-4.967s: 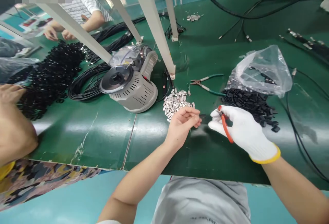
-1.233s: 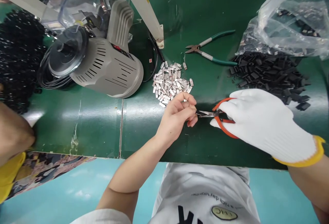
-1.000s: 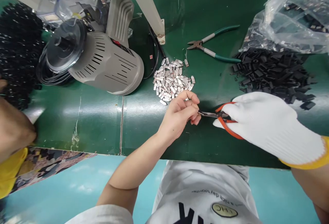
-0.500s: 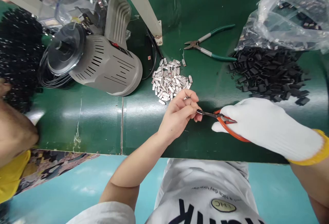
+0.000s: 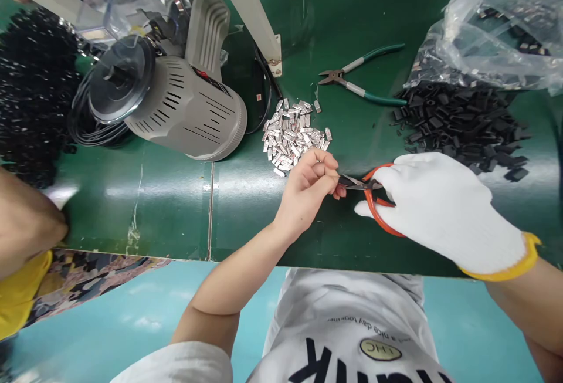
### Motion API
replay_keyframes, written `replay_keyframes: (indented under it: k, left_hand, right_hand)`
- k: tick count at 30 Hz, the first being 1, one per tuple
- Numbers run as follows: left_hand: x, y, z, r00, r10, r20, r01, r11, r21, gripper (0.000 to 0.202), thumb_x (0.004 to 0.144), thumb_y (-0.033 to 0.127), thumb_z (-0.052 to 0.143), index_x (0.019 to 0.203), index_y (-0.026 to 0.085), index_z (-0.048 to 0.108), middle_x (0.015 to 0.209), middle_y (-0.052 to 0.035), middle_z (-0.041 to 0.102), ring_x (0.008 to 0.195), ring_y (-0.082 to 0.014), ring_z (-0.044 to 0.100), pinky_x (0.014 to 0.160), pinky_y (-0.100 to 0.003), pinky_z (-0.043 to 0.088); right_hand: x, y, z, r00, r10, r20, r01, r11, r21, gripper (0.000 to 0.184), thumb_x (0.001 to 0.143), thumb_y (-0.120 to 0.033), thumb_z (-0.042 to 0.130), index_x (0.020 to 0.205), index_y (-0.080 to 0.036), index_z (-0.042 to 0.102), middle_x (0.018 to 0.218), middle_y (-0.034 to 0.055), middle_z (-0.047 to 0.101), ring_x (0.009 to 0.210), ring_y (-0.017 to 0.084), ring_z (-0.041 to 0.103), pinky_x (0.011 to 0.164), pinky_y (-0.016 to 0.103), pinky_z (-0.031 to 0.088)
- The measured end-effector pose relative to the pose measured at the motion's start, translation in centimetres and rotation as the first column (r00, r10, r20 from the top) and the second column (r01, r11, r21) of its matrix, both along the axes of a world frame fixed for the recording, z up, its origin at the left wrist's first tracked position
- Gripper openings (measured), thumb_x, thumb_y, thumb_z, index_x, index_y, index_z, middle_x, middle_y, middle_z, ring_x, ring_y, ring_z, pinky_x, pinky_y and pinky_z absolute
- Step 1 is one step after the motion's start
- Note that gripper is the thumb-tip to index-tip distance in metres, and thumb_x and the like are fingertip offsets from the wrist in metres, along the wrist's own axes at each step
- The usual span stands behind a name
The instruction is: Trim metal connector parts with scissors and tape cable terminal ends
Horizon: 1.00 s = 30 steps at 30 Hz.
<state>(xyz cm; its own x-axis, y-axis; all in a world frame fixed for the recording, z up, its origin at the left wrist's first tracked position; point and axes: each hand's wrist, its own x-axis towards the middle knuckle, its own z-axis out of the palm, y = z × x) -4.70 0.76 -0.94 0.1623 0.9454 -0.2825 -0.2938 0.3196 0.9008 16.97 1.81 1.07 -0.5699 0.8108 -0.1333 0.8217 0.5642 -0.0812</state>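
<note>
Orange-handled metal snips (image 5: pixel 368 190) are gripped in the white-gloved right hand (image 5: pixel 440 207), at 3 o'clock of the bare left hand (image 5: pixel 308 190). A small dark part (image 5: pixel 339 180), barely visible, is pinched there at the snip tips. Risks: a bare fingertip could be nipped if the tips slip, and a loosened pinch would let the part be lost among the silver metal clips (image 5: pixel 294 134) at 11 o'clock.

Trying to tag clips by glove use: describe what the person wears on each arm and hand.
The left hand is bare and so is its forearm; a short white sleeve starts above the elbow. The right hand is covered by a white knit glove with a yellow cuff at the wrist, and the forearm past it is bare. No watch, ring or marking shows.
</note>
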Motion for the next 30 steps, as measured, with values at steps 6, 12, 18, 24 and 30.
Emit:
replay_keyframes:
  k: [6, 12, 18, 24, 30]
  left_hand:
    - [0.3, -0.3, -0.2, 0.999, 0.011, -0.045, -0.009, 0.999, 0.04, 0.018, 0.082, 0.01, 0.062, 0.095, 0.019, 0.053, 0.066, 0.0073, 0.056, 0.061, -0.009, 0.061, 0.064, -0.024, 0.051]
    - [0.4, -0.3, -0.1, 0.999, -0.006, -0.042, 0.009, 0.997, 0.072, 0.018, 0.083, 0.009, 0.061, 0.095, 0.019, 0.053, 0.067, 0.0071, 0.056, 0.063, -0.01, 0.064, 0.064, -0.024, 0.053]
    - [0.7, -0.4, 0.1, 0.998, 0.024, -0.051, -0.021, 0.998, 0.063, 0.018, 0.082, 0.009, 0.061, 0.093, 0.019, 0.052, 0.066, 0.0075, 0.055, 0.06, -0.0096, 0.063, 0.061, -0.024, 0.051]
    - [0.7, -0.5, -0.2, 0.998, 0.022, -0.06, -0.017, 0.995, 0.094, 0.017, 0.082, 0.009, 0.06, 0.093, 0.019, 0.052, 0.068, 0.0072, 0.054, 0.062, -0.0093, 0.063, 0.062, -0.024, 0.051]
    - [0.9, -0.8, 0.0, 0.987, -0.003, -0.163, 0.03, 0.987, 0.161, 0.019, 0.083, 0.009, 0.06, 0.094, 0.02, 0.049, 0.069, 0.0068, 0.054, 0.063, -0.0082, 0.061, 0.064, -0.023, 0.051]
  right_hand:
    - [0.2, -0.2, -0.3, 1.0, 0.002, 0.013, -0.003, 0.999, 0.047, 0.045, 0.096, -0.058, 0.043, 0.079, -0.02, 0.061, 0.067, 0.0085, 0.056, 0.071, 0.026, 0.051, 0.067, 0.034, 0.018]
    - [0.4, -0.3, -0.2, 0.999, 0.024, 0.037, -0.025, 0.999, 0.026, 0.047, 0.097, -0.058, 0.041, 0.075, -0.02, 0.058, 0.064, 0.0078, 0.052, 0.071, 0.025, 0.049, 0.068, 0.034, 0.02]
    - [-0.4, 0.1, 0.5, 1.0, -0.018, 0.013, 0.018, 1.0, -0.009, 0.038, 0.095, -0.053, 0.045, 0.076, -0.021, 0.055, 0.068, 0.0075, 0.053, 0.075, 0.025, 0.049, 0.07, 0.035, 0.023]
    - [-0.7, -0.3, 0.4, 0.996, -0.065, 0.061, 0.065, 0.998, -0.001, 0.036, 0.095, -0.052, 0.041, 0.076, -0.023, 0.049, 0.069, 0.007, 0.051, 0.074, 0.026, 0.048, 0.068, 0.036, 0.022]
    - [-0.2, -0.5, 0.4, 0.991, -0.04, 0.129, 0.041, 0.999, -0.003, 0.039, 0.097, -0.053, 0.035, 0.076, -0.023, 0.048, 0.067, 0.0068, 0.049, 0.072, 0.027, 0.048, 0.068, 0.036, 0.02]
